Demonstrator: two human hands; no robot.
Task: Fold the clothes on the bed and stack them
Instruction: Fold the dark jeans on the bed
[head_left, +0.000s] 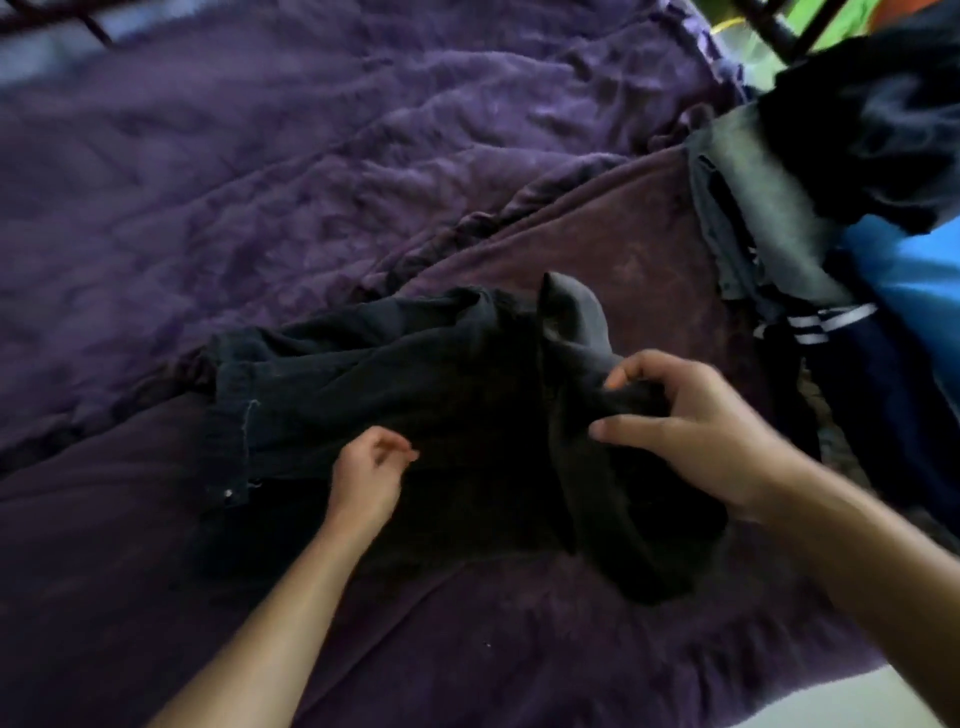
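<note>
Standing at the bed, looking down. A crumpled purple blanket covers the far half; a smoother purple cover lies under my work.

Black garment is on the near middle of the bed, right in front of me, rumpled and not folded flat. A stitched band runs down its left edge with a small metal stud near the bottom. A grey flap stands up from its far right part.

Right hand is on the right side of the garment, fingers and thumb curled round a bunched fold of the black cloth, gripping it. The cloth below that hand hangs in a thick roll toward me.

Left hand is over the garment's near middle, fingers curled in toward the thumb. The picture is blurred there, so I cannot tell whether it pinches cloth or holds nothing.

Pile of clothes is at the right edge of the bed, apart from the garment and unfolded: a black piece on top, a grey piece under it, a bright blue piece beside, and a navy piece with white stripes nearest me.

Dark bed frame bar shows at the top right corner.
</note>
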